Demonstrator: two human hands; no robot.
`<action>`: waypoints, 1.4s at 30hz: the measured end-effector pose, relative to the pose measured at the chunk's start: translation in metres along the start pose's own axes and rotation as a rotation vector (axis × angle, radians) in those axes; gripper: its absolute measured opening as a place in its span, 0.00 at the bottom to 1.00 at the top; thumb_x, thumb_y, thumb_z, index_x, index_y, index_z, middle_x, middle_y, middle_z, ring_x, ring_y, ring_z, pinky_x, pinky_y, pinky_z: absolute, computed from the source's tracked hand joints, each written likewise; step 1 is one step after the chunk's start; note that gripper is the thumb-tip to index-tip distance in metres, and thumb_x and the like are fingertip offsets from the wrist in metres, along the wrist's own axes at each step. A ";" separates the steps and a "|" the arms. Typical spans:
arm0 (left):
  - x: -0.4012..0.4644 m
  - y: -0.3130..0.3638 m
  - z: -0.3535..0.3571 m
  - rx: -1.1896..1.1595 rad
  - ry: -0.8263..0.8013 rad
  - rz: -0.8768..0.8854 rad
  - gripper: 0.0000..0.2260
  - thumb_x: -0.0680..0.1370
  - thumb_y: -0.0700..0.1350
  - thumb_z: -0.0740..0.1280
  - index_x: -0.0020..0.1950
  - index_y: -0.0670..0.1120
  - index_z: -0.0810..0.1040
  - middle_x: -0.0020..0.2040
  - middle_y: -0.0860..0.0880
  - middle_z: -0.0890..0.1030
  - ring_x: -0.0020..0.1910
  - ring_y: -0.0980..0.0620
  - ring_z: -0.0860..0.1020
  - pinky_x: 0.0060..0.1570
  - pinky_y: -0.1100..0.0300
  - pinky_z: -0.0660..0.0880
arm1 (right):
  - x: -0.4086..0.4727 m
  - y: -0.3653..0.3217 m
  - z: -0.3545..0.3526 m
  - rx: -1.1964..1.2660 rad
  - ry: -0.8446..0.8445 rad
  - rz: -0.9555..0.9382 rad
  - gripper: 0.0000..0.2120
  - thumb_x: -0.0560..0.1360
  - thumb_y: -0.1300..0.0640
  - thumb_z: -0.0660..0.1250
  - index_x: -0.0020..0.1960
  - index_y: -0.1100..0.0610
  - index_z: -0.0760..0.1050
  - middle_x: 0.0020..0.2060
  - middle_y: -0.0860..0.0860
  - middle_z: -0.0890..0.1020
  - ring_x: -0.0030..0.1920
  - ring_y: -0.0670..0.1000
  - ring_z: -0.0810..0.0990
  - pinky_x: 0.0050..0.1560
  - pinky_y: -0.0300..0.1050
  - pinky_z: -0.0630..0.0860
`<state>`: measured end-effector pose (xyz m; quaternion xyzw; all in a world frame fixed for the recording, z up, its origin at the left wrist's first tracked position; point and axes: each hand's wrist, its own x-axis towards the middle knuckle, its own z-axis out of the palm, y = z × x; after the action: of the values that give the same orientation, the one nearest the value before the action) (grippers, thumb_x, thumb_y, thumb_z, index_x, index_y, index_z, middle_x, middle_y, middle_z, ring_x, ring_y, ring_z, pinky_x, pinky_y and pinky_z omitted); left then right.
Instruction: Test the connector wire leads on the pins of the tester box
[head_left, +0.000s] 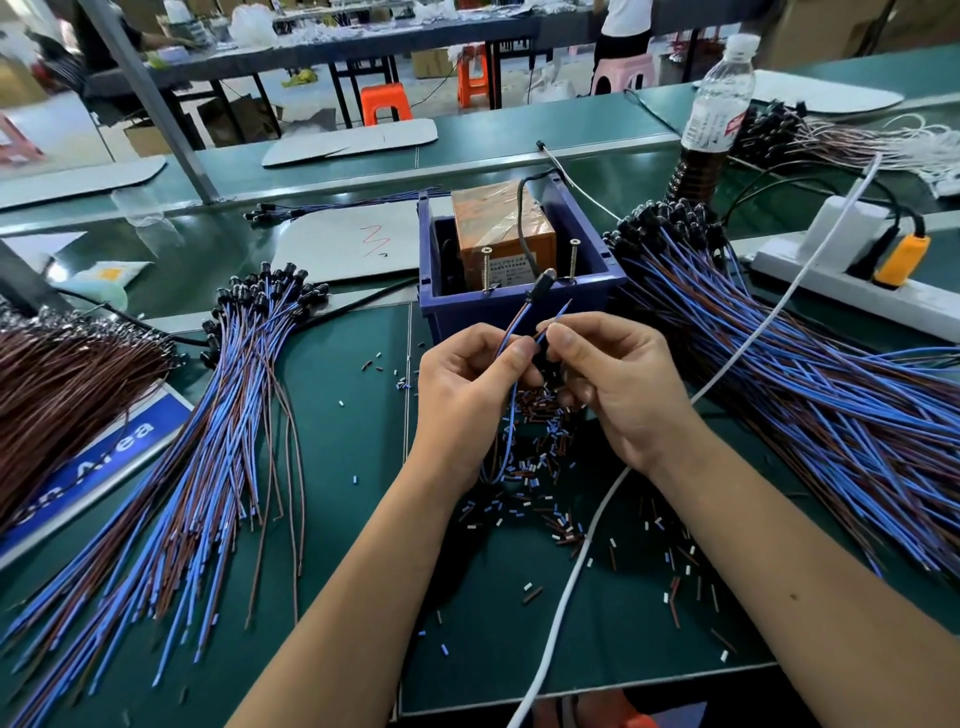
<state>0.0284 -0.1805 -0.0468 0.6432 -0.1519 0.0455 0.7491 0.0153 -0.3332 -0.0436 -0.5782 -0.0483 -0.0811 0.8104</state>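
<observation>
The tester box, orange and wrapped in tape, sits inside a blue bin at the table's middle, with two upright screw pins at its front. Just in front of the bin, my left hand pinches a blue and brown connector wire whose black connector head points up toward the pins. My right hand pinches the wire's loose blue lead, which slants up toward the bin's rim. The leads are not touching the pins.
Large bundles of blue and brown wires lie to the left and right. Cut insulation bits litter the green mat. A white cable crosses near my right forearm. A power strip and water bottle stand at right.
</observation>
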 end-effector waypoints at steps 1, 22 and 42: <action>0.000 0.001 0.000 0.000 0.000 0.002 0.06 0.79 0.42 0.72 0.42 0.46 0.84 0.35 0.46 0.83 0.33 0.52 0.80 0.37 0.60 0.78 | 0.000 -0.001 0.000 0.017 0.004 0.006 0.08 0.71 0.54 0.74 0.47 0.56 0.86 0.35 0.50 0.83 0.24 0.43 0.71 0.28 0.39 0.72; 0.005 0.013 -0.005 0.027 0.410 0.252 0.06 0.77 0.38 0.75 0.45 0.49 0.84 0.33 0.52 0.83 0.35 0.54 0.81 0.39 0.65 0.75 | 0.008 0.004 -0.007 -0.533 0.404 -0.554 0.05 0.82 0.59 0.69 0.54 0.54 0.83 0.38 0.46 0.86 0.37 0.47 0.85 0.38 0.44 0.79; 0.011 0.008 -0.001 0.274 0.566 0.262 0.04 0.78 0.41 0.74 0.43 0.46 0.85 0.35 0.52 0.83 0.37 0.56 0.79 0.42 0.64 0.75 | 0.009 0.004 0.004 -0.633 0.429 -0.582 0.10 0.83 0.60 0.67 0.60 0.60 0.84 0.39 0.49 0.86 0.38 0.44 0.84 0.43 0.35 0.77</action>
<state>0.0369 -0.1797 -0.0358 0.6747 -0.0120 0.3381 0.6560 0.0251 -0.3288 -0.0441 -0.7292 -0.0127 -0.4326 0.5301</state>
